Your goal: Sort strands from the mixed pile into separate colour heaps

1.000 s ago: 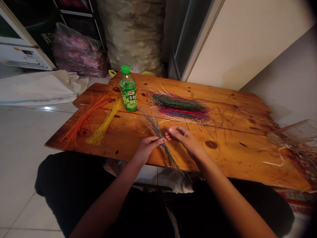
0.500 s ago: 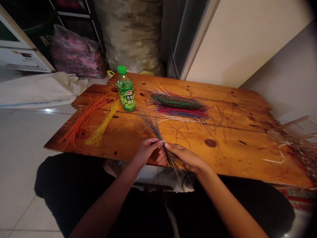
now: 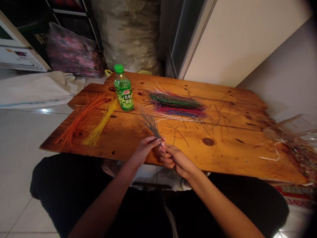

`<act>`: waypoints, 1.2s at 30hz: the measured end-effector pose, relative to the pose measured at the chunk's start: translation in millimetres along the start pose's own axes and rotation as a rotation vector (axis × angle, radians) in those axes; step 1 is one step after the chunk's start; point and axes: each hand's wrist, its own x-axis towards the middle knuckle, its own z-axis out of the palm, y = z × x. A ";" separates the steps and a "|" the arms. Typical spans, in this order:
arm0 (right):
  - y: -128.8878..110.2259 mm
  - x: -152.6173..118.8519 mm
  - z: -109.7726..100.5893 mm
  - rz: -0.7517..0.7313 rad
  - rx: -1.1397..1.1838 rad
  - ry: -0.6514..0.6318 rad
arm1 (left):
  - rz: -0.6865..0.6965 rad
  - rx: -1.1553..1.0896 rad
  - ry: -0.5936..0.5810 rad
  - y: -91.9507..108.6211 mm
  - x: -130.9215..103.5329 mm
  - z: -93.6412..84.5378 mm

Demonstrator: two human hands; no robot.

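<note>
A bundle of thin grey strands (image 3: pixel 151 122) slants across the front edge of the wooden table (image 3: pixel 223 155), its upper ends fanned out and its lower ends hanging past the edge. My left hand (image 3: pixel 148 147) pinches the bundle near its middle. Right beside it, my right hand (image 3: pixel 173 158) has its fingers wrapped round the same bundle, thumb near the left thumb. Beyond the hands lies a pile of green, red, blue and white strands (image 3: pixel 178 105). To the left are a yellow bundle (image 3: pixel 101 125) and an orange bundle (image 3: pixel 80 119).
A green-capped drink bottle (image 3: pixel 124 91) stands behind the yellow bundle. Loose dark strands lie right of the pile. A clear container (image 3: pixel 294 127) is at the right end, near tangled strands (image 3: pixel 303 158). Bags and a large sack (image 3: pixel 128 36) stand behind the table.
My right hand's fingers have curled round the bundle, where they were behind it before. The bundle is a little more upright. The view has shifted slightly.
</note>
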 end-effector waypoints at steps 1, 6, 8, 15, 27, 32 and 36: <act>0.5 -0.2 -0.9 0.009 0.025 -0.015 | -0.012 -0.017 -0.035 0.4 -0.6 -0.2; 3.4 0.7 -7.7 0.050 0.125 -0.064 | -0.074 -0.011 -0.133 0.4 -3.5 1.0; 4.5 1.5 -9.2 0.063 0.140 -0.075 | -0.082 -0.020 -0.112 0.0 -4.1 2.7; 6.8 0.8 -5.3 -0.018 0.098 -0.080 | -0.053 -0.132 -0.024 0.7 -5.9 7.8; -3.7 0.2 -33.4 -0.325 -0.730 0.392 | -0.002 -0.472 0.152 2.2 3.4 0.4; -11.8 -4.3 -49.7 -0.552 -1.464 0.717 | -0.031 -0.481 0.166 5.7 2.3 1.0; -15.4 -7.5 -48.9 -0.523 -1.819 0.788 | -0.051 -0.463 0.162 6.9 1.6 2.3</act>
